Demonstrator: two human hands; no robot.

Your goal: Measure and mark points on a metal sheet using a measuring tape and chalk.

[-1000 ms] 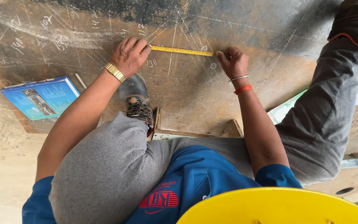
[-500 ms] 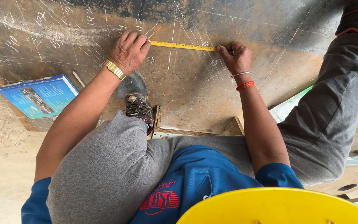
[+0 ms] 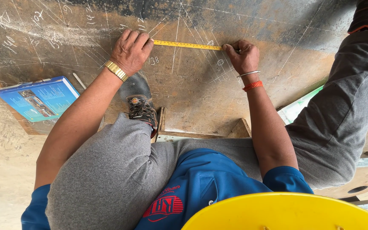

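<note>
A yellow tape measure [image 3: 188, 44] lies stretched flat on a dark rusty steel plate [image 3: 201, 98] covered with chalk lines and figures. My left hand [image 3: 130, 51], with a gold watch on the wrist, is closed over the tape's left end; whatever is under the fingers is hidden. My right hand [image 3: 243, 55], with a metal bangle and an orange thread on the wrist, pinches the tape's right end against the plate. Both arms reach forward over my bent grey-trousered knees.
A blue book [image 3: 39, 98] lies at the plate's left edge, with a white chalk stick [image 3: 79, 81] beside it. My black shoe [image 3: 139, 102] rests on the plate below the left hand. Wooden blocks [image 3: 239, 127] sit underneath, and a yellow helmet brim [image 3: 286, 213] fills the bottom.
Both hands and the tape have shifted slightly farther away across the plate. The grip on each end of the tape is unchanged.
</note>
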